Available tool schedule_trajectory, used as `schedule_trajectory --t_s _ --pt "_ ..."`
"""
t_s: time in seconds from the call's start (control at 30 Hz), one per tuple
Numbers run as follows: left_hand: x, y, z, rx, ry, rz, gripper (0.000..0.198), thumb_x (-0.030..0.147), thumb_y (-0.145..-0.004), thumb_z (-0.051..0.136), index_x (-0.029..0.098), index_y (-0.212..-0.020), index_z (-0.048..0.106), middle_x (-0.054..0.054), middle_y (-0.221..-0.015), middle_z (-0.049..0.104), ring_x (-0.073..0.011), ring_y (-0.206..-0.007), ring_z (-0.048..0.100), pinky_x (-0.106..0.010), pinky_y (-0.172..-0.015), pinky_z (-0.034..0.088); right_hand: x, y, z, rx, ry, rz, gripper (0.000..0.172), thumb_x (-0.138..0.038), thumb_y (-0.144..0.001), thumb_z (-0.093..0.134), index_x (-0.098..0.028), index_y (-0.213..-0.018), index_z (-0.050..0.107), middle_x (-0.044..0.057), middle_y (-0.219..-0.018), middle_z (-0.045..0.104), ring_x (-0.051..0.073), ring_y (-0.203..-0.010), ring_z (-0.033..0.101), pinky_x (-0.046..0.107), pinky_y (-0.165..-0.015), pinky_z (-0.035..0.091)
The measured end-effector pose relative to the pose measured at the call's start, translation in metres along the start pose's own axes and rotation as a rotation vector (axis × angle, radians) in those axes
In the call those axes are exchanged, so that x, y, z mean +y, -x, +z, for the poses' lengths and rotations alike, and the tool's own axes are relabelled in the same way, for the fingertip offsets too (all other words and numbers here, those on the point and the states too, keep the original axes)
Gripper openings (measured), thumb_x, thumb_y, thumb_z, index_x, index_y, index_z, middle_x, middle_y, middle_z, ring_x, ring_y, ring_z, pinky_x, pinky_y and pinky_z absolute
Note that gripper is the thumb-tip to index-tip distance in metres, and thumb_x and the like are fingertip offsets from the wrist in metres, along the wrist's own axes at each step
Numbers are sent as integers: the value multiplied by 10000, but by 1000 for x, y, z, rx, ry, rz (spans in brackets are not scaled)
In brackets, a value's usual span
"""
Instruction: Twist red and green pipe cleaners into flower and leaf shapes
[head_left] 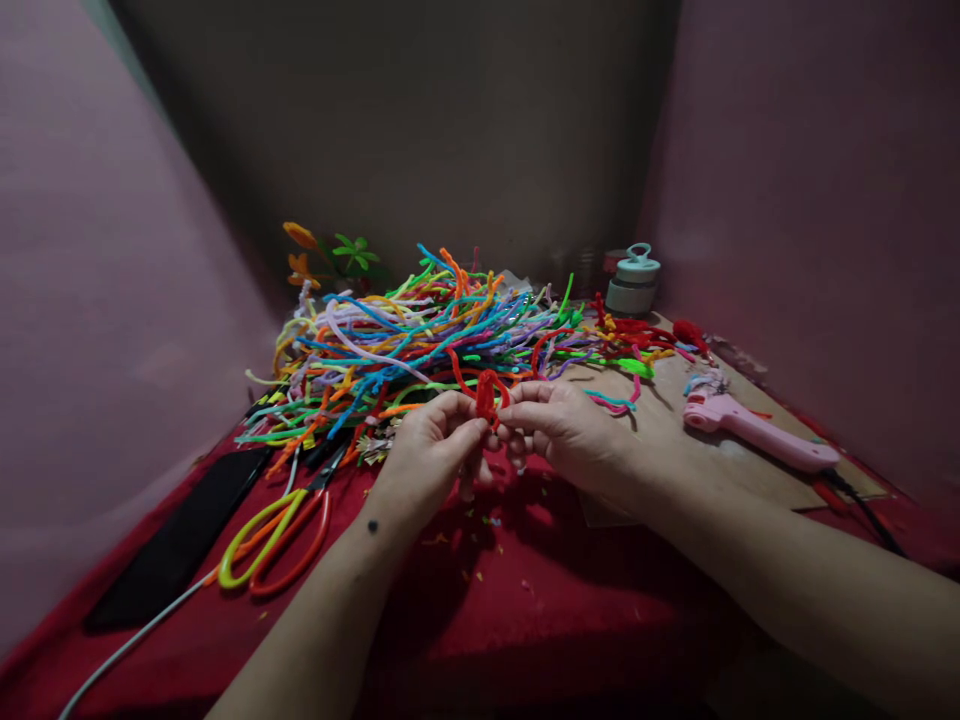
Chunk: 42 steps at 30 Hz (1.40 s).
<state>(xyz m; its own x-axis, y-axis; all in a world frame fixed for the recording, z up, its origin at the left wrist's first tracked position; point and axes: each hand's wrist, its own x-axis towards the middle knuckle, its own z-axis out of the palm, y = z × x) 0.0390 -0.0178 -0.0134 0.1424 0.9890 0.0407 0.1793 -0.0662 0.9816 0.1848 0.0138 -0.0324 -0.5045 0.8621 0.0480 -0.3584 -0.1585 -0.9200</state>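
Observation:
Between my two hands is a red pipe cleaner (487,392), bent into loops. My left hand (439,445) pinches it from the left with thumb and forefinger. From the right, my right hand (559,425) grips the same piece, also between thumb and fingers; the lower fingertips of both hands are partly in shadow. Just behind the hands lies a large heap of pipe cleaners (420,330) in many colours. Scissors (277,540) with one yellow and one red handle rest to the left of my left hand.
A black phone (180,540) and a white cable (135,640) lie at the left on the red cloth (465,620). On a brown board (660,420) at the right is a pink glue gun (757,430). A lidded jar (634,285) stands behind it; pipe-cleaner flowers (304,268) rise back left.

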Motion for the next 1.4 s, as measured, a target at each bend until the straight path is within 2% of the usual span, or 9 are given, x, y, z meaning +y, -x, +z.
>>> schedule_trajectory --t_s 0.13,0.43,0.67,0.83,1.0,1.17,1.27,1.4 --pt "-1 1 2 -11 -16 7 55 185 -751 512 160 -761 464 37 -534 570 -105 -353 515 -188 -299 377 4 -2 -1 36 -39 7 97 -176 -637 626 -141 -661 538 1 -592 583 82 -511 504 219 -499 355" --pt "0 2 3 -31 -6 -10 91 223 -757 527 160 -765 461 14 -559 607 -114 -334 517 -202 -292 388 6 -2 1 131 56 -158 90 -199 -667 623 -136 -662 559 -6 -600 582 66 -486 467 225 -498 357" --pt "1 3 4 4 9 -6 97 218 -753 531 164 -785 457 26 -547 598 -111 -320 505 -204 -284 392 3 6 6 213 368 -301 56 -198 -723 573 -147 -711 553 -34 -587 530 75 -518 465 221 -511 374" --pt "-2 4 6 5 16 -4 101 220 -750 529 172 -809 462 29 -540 595 -123 -316 510 -204 -271 378 8 6 6 201 534 -383 40 -160 -737 547 -145 -743 583 -21 -645 566 79 -566 489 219 -551 392" --pt "-3 3 7 4 10 -17 99 220 -747 531 176 -794 456 19 -528 607 -127 -315 516 -196 -273 372 8 4 4 183 488 -297 71 -157 -712 564 -137 -645 569 -25 -573 543 78 -524 473 218 -522 374" --pt "0 4 8 12 64 -16 134 226 -744 545 181 -827 451 42 -513 591 -118 -322 517 -191 -283 385 5 2 1 127 255 -121 129 -238 -684 615 -141 -637 544 -20 -555 535 85 -497 480 232 -509 378" --pt "2 5 9 15 84 -14 140 233 -746 550 173 -836 461 37 -547 604 -110 -330 521 -195 -291 400 2 2 1 124 186 -131 166 -283 -704 606 -143 -642 542 -6 -580 551 85 -497 486 233 -504 383" --pt "2 6 10 26 97 -6 124 229 -749 550 159 -834 493 23 -581 618 -101 -342 523 -192 -292 406 2 2 0 169 213 -145 170 -260 -699 604 -151 -600 518 -16 -529 526 77 -459 451 227 -468 352"
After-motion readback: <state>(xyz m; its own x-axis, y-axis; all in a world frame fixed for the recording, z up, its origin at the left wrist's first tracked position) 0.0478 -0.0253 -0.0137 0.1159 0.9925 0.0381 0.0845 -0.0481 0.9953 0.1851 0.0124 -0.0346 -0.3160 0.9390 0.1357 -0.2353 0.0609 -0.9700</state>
